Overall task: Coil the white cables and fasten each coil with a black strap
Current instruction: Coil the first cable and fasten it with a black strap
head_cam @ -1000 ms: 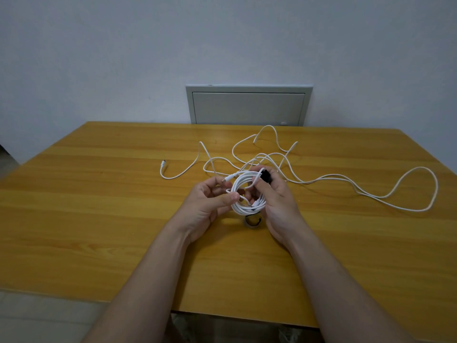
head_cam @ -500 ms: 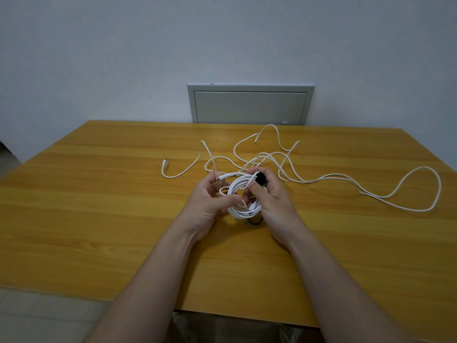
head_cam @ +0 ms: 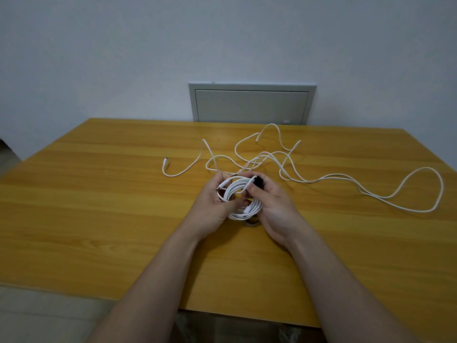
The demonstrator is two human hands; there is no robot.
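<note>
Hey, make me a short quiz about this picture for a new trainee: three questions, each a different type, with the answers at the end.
1. True or false: the coiled white cable lies on the yellow wooden table, touched by no hand.
2. Where is the black strap? A: at the table's far edge. B: at the fingertips of the right hand. C: flat at the table's front edge.
3. Fill in: the loose white cables lie on the table ___ the hands (before or beyond).
Key: 1 false, the left hand and the right hand both hold it. 2 B. 3 beyond.
</note>
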